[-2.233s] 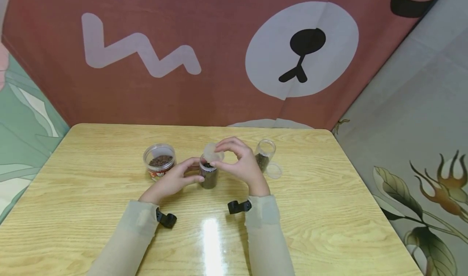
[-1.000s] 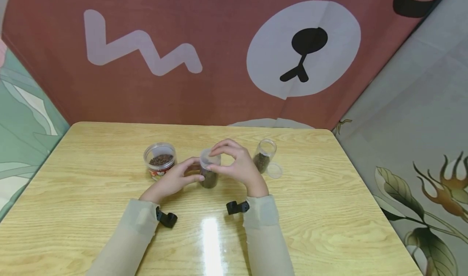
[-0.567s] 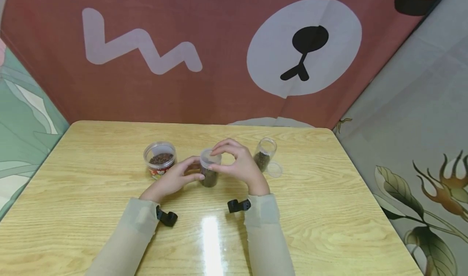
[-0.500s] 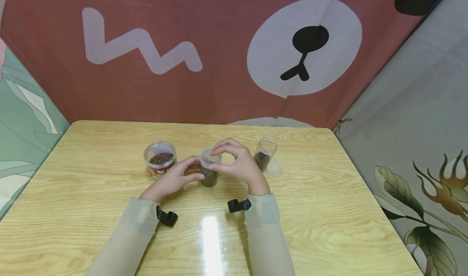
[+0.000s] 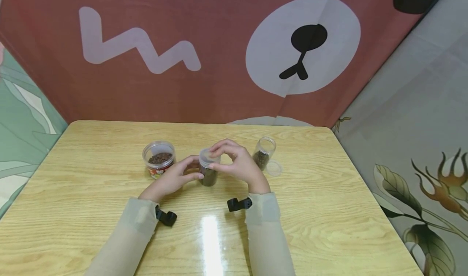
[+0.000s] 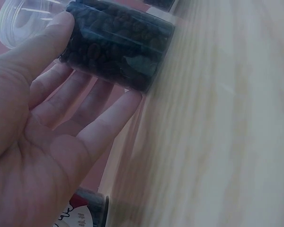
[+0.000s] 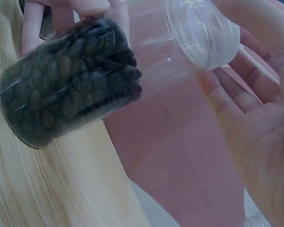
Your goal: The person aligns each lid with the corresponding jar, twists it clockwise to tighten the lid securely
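Observation:
A clear cylindrical jar stands on the table between my hands. Dark oval beans, which look like coffee beans, fill its lower part, and the upper part is bare. My left hand holds the jar from the left side, thumb in front and fingers behind, as the left wrist view shows. On the jar's mouth sits a translucent white lid. My right hand pinches that lid at its rim, thumb at the near side and fingers over the far side. Whether the lid is fully seated I cannot tell.
An uncovered round tub with a red label and brown bits inside stands left of my hands. To the right is a second clear jar, uncovered and part-filled with dark bits. Beside it a loose translucent lid lies on the wooden table.
About two seconds ago the lid was tilted above the jar in my right hand; it has come down onto the mouth. Over the last second both hands have hardly moved.

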`<state>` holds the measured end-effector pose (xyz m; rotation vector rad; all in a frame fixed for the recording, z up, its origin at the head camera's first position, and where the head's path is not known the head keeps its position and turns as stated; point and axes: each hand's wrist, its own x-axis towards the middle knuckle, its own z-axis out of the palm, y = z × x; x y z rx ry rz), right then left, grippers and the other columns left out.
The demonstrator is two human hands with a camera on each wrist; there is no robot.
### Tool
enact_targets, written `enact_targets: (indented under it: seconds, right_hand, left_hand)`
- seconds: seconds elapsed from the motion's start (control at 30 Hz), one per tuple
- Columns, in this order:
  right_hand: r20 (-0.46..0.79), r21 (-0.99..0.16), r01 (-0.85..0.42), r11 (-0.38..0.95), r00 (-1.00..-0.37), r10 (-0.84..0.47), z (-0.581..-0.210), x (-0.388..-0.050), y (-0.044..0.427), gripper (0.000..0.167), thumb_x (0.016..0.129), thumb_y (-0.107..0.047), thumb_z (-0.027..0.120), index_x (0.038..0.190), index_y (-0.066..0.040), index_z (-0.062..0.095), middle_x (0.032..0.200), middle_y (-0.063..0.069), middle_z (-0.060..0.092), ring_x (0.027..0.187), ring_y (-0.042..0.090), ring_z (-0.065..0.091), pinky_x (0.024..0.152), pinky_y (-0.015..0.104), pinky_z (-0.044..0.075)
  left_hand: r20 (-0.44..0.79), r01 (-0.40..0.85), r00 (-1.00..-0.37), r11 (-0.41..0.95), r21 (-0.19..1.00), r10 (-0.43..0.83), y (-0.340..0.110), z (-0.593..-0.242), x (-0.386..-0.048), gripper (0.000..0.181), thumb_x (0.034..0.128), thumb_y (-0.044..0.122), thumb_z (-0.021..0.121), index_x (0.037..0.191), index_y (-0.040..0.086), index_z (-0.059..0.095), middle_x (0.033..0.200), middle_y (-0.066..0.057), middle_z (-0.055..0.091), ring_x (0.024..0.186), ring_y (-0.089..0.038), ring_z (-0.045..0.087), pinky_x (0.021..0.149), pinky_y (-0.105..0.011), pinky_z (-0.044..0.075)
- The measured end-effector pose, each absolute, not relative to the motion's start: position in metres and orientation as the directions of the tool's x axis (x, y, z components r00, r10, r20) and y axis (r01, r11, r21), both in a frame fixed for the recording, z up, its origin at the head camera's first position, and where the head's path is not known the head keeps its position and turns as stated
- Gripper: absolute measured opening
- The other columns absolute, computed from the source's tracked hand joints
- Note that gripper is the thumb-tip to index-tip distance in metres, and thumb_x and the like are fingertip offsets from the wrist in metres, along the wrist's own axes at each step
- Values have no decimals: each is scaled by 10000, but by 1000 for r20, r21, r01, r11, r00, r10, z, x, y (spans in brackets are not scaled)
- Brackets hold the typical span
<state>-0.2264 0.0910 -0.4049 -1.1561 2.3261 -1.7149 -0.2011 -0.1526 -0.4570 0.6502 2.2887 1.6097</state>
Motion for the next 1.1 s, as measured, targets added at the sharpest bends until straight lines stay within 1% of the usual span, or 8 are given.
enact_targets:
  seconds: [0.1,0.2,0.37,0.5,0.63,0.73,0.93,1.1]
  right_hand:
    - [374,-849,-517,106,-730,-572,-405,-226,91,183,871,-6,791,1044,-31,737,1182,94,637,1180,240,585,1159,440,385]
    - [360,-858,-501,114,-744,-563,-404,-226,91,233,859,2,800,1080,-33,734,1207,98,624,1187,236,578,1159,431,386]
    - [334,-880,-460,118,-777,-533,-406,-228,91,409,835,29,812,1218,7,669,1277,145,578,1212,277,558,1119,417,438]
    - [274,-914,-388,117,-805,-527,-408,-230,93,491,870,10,787,1324,25,599,1339,176,558,1239,298,556,1095,378,463]
    - [170,-951,-283,127,-818,-550,-408,-230,95,491,927,-64,749,1384,-22,573,1384,162,562,1250,290,575,1028,376,520]
    - [128,-958,-250,138,-807,-576,-408,-230,96,472,949,-127,738,1389,-58,583,1368,123,590,1234,288,596,971,393,556]
    - [138,-954,-269,135,-790,-598,-409,-231,97,414,956,-125,728,1353,-84,615,1310,71,633,1212,249,607,953,394,563]
    - [151,-954,-276,116,-778,-610,-409,-232,97,406,963,-111,716,1356,-81,619,1316,64,627,1222,237,590,966,403,554]
  left_hand:
    - [49,217,-861,279,935,507,-152,-458,-202,576,1007,262,654,1520,122,432,1502,-107,495,1390,-357,460,1096,-541,439]
    - [61,230,-858,275,934,511,-153,-459,-202,571,1010,243,650,1520,109,430,1497,-121,498,1387,-366,462,1099,-543,434]
    - [71,236,-859,270,933,507,-153,-460,-203,557,1006,227,656,1509,111,445,1477,-118,519,1381,-365,470,1106,-544,426]
    - [76,241,-860,270,932,505,-153,-459,-203,557,1000,234,665,1503,119,455,1473,-111,524,1378,-365,474,1105,-549,425]
    - [73,240,-862,276,931,502,-152,-460,-202,569,997,245,671,1507,119,452,1482,-112,519,1376,-363,478,1105,-549,426]
    - [66,232,-864,277,932,500,-152,-461,-203,575,996,243,672,1510,117,448,1486,-116,515,1376,-360,478,1106,-546,425]
    - [60,227,-860,275,934,506,-152,-461,-204,572,1001,242,663,1513,114,443,1490,-121,509,1384,-360,468,1109,-547,422]
    - [67,237,-862,282,930,503,-152,-461,-204,566,1004,235,659,1513,112,444,1481,-127,517,1381,-370,469,1114,-555,413]
